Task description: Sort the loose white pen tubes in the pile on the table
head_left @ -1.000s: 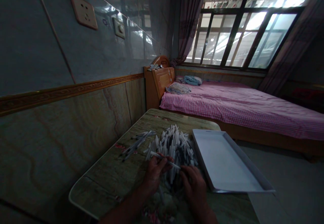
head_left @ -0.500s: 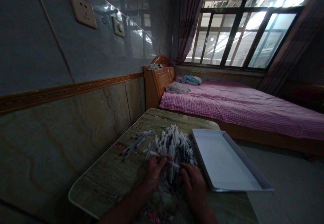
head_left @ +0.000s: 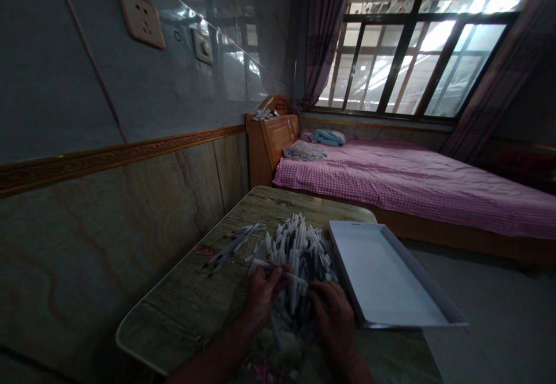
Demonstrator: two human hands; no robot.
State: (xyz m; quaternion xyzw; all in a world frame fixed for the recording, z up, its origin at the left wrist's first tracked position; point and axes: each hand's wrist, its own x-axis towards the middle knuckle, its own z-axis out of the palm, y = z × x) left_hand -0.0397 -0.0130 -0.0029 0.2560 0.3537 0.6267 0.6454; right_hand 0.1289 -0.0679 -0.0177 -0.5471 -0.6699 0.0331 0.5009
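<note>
A slim white pen (head_left: 295, 278) lies slantwise between my two hands. My left hand (head_left: 262, 294) is closed around its left part, thumb on top. At the pen's other end, the curled fingers of my right hand (head_left: 333, 310) pinch its tip; whether a small part sits between them is hidden. Just beyond and below the hands spreads a heap of white pens (head_left: 299, 236), some with dark parts. To the left of the heap, several pens with dark tips (head_left: 234, 246) lie in a loose group on the table.
The marble-patterned table (head_left: 186, 297) stands against a tiled wall. A shallow white tray (head_left: 391, 280) lies right of the heap and reaches past the table's right edge. Behind the table is a bed with a pink checked sheet (head_left: 373, 175), below a window.
Hardly anything differs. Both hands keep the pen in nearly the same place, with slight shifts of the fingers; the heap and tray stay put.
</note>
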